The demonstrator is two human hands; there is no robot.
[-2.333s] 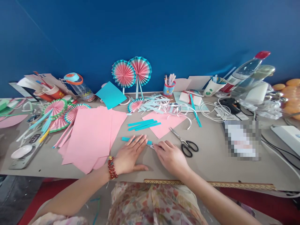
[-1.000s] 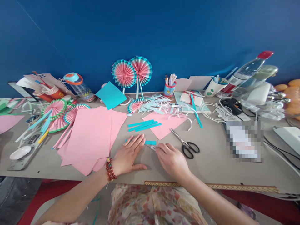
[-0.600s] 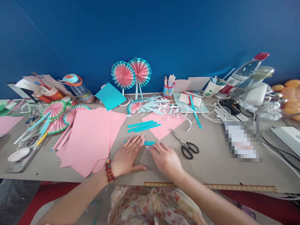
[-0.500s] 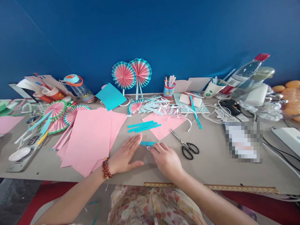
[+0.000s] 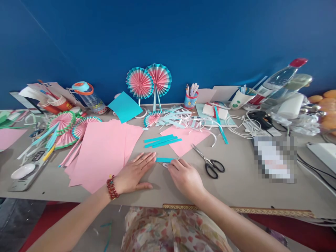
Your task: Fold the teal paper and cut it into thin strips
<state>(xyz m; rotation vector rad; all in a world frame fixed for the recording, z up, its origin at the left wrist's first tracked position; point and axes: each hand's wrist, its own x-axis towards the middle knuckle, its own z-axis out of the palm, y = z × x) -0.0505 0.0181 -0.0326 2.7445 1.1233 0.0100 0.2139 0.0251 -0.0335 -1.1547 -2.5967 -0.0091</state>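
Note:
My left hand lies flat on the grey table, fingers stretched out, its fingertips at the left end of a short teal paper strip. My right hand is curled, its fingertips pinching a small whitish object just under that strip; I cannot make out what it is. A stack of pink paper sheets lies just left of my left hand. Several more teal strips lie beyond, on a pink sheet.
Black-handled scissors lie right of my right hand. Finished pink-and-teal paper fans stand at the wall, others lie at left. Cups, a water bottle, cables and paper scraps crowd the back.
My left hand has slid left along the table, off most of the teal strip. My right hand has shifted slightly left with the small object.

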